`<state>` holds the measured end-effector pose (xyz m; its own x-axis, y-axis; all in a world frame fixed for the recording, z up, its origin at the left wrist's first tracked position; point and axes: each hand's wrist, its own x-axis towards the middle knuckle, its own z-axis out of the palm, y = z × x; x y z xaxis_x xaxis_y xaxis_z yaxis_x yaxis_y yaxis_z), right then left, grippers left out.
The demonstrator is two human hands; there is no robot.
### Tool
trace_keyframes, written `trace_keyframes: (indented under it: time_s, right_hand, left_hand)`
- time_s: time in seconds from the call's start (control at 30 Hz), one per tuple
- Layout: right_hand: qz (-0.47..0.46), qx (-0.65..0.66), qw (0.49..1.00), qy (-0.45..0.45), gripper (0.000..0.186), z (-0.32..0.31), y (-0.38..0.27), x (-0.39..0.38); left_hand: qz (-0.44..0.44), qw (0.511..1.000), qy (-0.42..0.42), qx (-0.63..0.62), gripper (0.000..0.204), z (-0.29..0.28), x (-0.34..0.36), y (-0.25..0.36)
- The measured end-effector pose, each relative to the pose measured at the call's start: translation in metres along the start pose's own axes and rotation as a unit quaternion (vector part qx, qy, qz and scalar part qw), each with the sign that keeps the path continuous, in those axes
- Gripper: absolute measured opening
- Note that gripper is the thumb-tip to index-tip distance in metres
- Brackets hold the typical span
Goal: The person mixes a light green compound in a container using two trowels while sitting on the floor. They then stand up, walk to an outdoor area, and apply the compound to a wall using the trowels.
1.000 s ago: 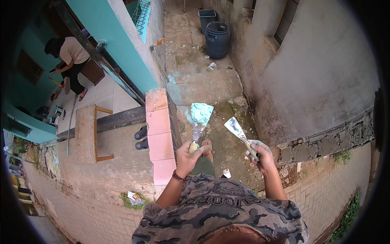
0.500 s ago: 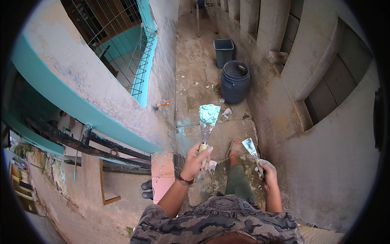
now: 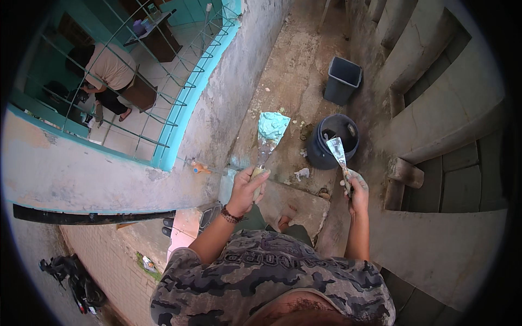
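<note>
My left hand (image 3: 247,190) is closed round the pale handle of a wide putty knife (image 3: 265,155). A thick heap of mint-green putty (image 3: 273,126) covers its blade, which points away from me. In my right hand (image 3: 356,193) is a second, narrower putty knife (image 3: 337,152), held upright by its handle. Its metal blade carries only smears and appears in front of the blue barrel. Both hands are in mid-air, well apart, and pale smudges mark the fingers.
A blue barrel (image 3: 321,149) and a grey bin (image 3: 343,81) stand on the alley floor ahead. At left, a rough wall (image 3: 217,92) bears an orange tap (image 3: 200,168) and a turquoise barred window (image 3: 174,130). Behind the bars a person (image 3: 111,68) bends over. A motorcycle (image 3: 73,280) stands lower left.
My view has swung left and I have moved forward, so the barrel and bin appear nearer. The person behind the window bars has come into view. Both putty knives stay in my hands.
</note>
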<state>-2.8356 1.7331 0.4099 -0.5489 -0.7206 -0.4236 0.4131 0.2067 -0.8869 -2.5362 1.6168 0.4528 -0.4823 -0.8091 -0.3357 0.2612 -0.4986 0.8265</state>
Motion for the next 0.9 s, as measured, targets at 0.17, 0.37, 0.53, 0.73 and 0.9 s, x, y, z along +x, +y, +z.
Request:
trace_keyframes:
  time_s: [0.17, 0.37, 0.53, 0.73, 0.9]
  right_hand:
    - [0.027, -0.017, 0.999, 0.000, 0.025, 0.010, -0.035, 0.067]
    - [0.063, -0.016, 0.998, -0.005, 0.022, 0.031, -0.042, 0.149]
    - [0.025, -0.027, 0.999, -0.027, 0.021, 0.068, -0.067, 0.244]
    - [0.008, 0.009, 0.999, -0.037, 0.024, 0.156, -0.129, 0.355]
    - [-0.012, -0.024, 0.996, -0.085, 0.024, 0.238, -0.177, 0.419]
  left_hand:
    - [-0.019, 1.000, 0.006, 0.000, 0.013, 0.015, 0.066, 0.018]
    - [-0.032, 0.999, 0.035, -0.002, 0.015, 0.013, 0.157, 0.045]
    - [0.003, 0.999, 0.007, 0.050, 0.019, -0.007, 0.269, 0.093]
    - [0.029, 0.997, 0.009, 0.068, 0.018, -0.021, 0.392, 0.162]
    - [0.017, 0.998, 0.025, 0.058, 0.016, -0.039, 0.463, 0.186]
